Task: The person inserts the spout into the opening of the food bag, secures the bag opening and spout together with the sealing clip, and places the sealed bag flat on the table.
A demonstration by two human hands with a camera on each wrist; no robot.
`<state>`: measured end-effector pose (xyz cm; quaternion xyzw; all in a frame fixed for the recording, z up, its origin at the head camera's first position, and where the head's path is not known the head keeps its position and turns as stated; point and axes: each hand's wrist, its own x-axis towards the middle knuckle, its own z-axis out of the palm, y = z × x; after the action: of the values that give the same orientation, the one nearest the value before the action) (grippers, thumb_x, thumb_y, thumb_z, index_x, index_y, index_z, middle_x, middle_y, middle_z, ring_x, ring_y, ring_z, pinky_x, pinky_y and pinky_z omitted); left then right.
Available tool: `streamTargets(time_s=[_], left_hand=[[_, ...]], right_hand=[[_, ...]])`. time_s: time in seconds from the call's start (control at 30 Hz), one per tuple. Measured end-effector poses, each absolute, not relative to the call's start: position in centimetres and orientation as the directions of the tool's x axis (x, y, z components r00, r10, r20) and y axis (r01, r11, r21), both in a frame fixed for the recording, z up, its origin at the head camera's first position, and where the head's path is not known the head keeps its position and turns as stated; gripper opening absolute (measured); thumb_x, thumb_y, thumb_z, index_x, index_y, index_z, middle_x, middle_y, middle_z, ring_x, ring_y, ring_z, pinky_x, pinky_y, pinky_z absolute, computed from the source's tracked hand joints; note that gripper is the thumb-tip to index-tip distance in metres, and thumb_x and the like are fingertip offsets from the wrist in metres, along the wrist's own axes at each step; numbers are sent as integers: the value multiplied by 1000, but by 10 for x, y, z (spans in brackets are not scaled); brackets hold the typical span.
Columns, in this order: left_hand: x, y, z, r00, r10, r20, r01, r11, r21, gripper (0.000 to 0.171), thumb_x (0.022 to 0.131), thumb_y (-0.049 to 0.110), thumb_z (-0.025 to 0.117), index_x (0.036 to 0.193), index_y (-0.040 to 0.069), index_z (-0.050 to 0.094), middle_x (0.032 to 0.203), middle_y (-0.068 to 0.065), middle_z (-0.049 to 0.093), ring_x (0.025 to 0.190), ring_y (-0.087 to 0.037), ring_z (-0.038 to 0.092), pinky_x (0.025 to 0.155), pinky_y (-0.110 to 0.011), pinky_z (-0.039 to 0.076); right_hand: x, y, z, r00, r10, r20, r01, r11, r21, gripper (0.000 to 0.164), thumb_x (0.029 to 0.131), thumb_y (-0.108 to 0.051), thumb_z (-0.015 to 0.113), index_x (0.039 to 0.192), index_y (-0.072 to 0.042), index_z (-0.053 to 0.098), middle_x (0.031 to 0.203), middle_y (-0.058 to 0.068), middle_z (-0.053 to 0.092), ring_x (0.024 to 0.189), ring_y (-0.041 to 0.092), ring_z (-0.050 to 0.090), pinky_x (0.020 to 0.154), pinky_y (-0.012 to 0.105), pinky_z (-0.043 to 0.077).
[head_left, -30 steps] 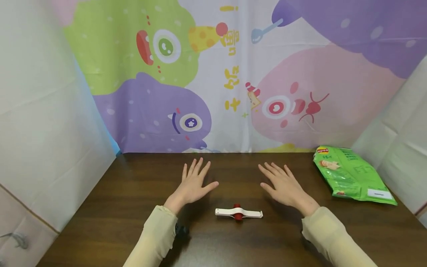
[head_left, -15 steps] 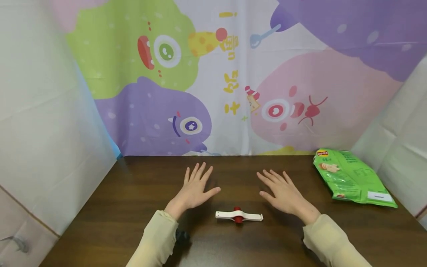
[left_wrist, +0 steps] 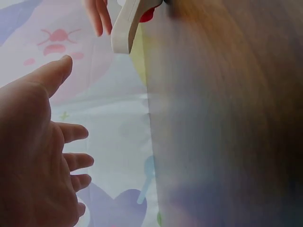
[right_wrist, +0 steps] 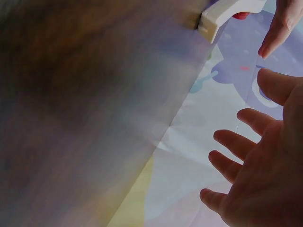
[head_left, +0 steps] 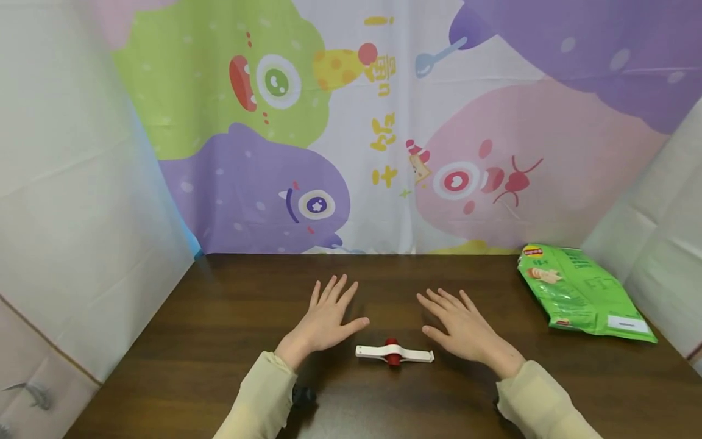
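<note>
A slim white clip-like bar (head_left: 373, 352) with a red round part (head_left: 393, 353) at its middle lies on the dark wooden table, between and just nearer than the two hands. My left hand (head_left: 323, 320) hovers to the left of it, fingers spread and extended, holding nothing. On the other side my right hand (head_left: 457, 326) is spread in the same way, palm down and touching no object. One end of the white bar (left_wrist: 125, 33) shows at the top of the left wrist view. The right wrist view also catches the bar (right_wrist: 227, 16) beyond the thumb.
A green snack bag (head_left: 587, 296) lies at the table's back right. Behind the table (head_left: 219, 366) hangs a curtain (head_left: 362, 225) with cartoon monsters, and pale cloth walls stand at both sides. A small black object (head_left: 303, 396) shows beside the left sleeve.
Both hands have drawn slightly back toward the person and a little closer together, fingers still spread. The white bar and the green bag stay where they were.
</note>
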<state>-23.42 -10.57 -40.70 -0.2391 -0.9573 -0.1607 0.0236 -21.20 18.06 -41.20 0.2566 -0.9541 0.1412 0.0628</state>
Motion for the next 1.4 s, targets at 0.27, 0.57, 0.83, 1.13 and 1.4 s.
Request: streamTargets(time_s=[0.27, 0.57, 0.83, 1.13, 1.4], left_hand=[[-229, -101, -408, -868, 477, 140, 497, 818, 291, 76, 87, 59, 43, 144, 13, 23, 152, -8, 14, 140, -25, 6, 109, -51, -5], [-219, -100, -409, -854, 506, 120, 518, 806, 287, 76, 88, 59, 42, 143, 10, 26, 151, -8, 18, 139, -26, 10, 108, -52, -2], [-215, -96, -413, -840, 534, 98, 535, 782, 320, 78, 87, 57, 44, 145, 9, 21, 150, -10, 20, 138, -27, 18, 109, -51, 4], [-212, -94, -410, -831, 552, 61, 543, 783, 303, 76, 88, 56, 44, 145, 13, 20, 150, -9, 20, 138, -27, 18, 110, -49, 9], [-208, -92, -416, -812, 584, 7, 559, 773, 298, 77, 88, 59, 40, 144, 10, 23, 150, -11, 22, 136, -27, 23, 109, -50, 13]], right_hand=[[-206, 181, -413, -865, -476, 159, -502, 826, -256, 59, 90, -41, 51, 141, -17, 34, 146, 9, 32, 135, 31, 24, 106, 57, 5], [-200, 179, -415, -859, -500, 111, -506, 797, -330, 58, 91, -32, 53, 141, -14, 32, 147, 11, 28, 135, 32, 25, 105, 59, 3], [-197, 180, -419, -857, -506, 96, -506, 794, -337, 55, 92, -33, 51, 141, -15, 34, 146, 11, 30, 134, 31, 28, 104, 60, 8], [-196, 177, -415, -835, -549, 44, -525, 769, -365, 56, 92, -38, 50, 141, -14, 34, 145, 13, 31, 133, 32, 28, 104, 61, 10], [-191, 177, -416, -808, -589, -28, -539, 757, -369, 59, 91, -45, 46, 139, -13, 37, 145, 15, 31, 133, 34, 28, 104, 61, 9]])
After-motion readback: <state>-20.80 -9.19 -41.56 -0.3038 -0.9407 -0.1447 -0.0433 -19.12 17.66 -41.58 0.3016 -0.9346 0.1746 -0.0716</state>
